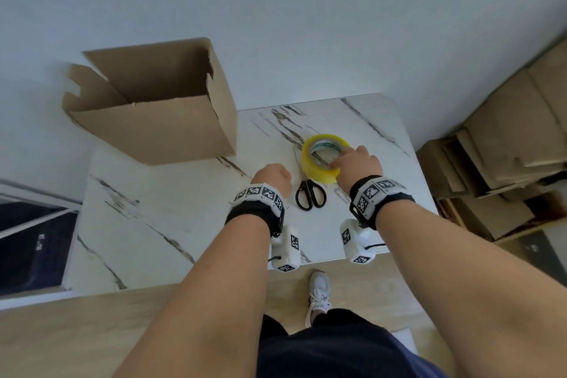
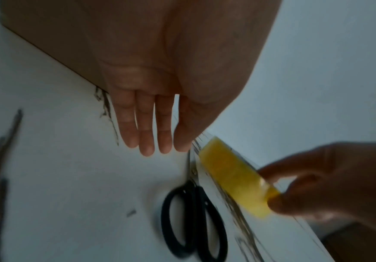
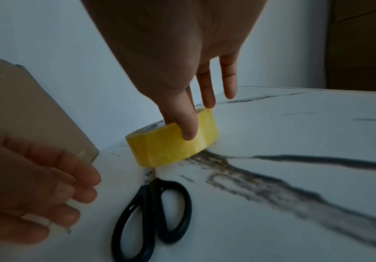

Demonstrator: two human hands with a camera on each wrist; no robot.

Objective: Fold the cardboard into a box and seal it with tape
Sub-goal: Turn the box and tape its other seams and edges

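Head view: your right hand (image 1: 359,163) grips yellow tape roll (image 1: 319,159) lying flat on marble table (image 1: 147,224), thumb on outer wall, a finger probably inside core, blur hides it. Your left hand (image 1: 273,176) hovers empty, fingers straight and close together, just left of black scissors (image 1: 310,195). Scissors lie just beside roll. Cardboard box (image 1: 153,107) stands open-topped at far left corner, well apart from tape.
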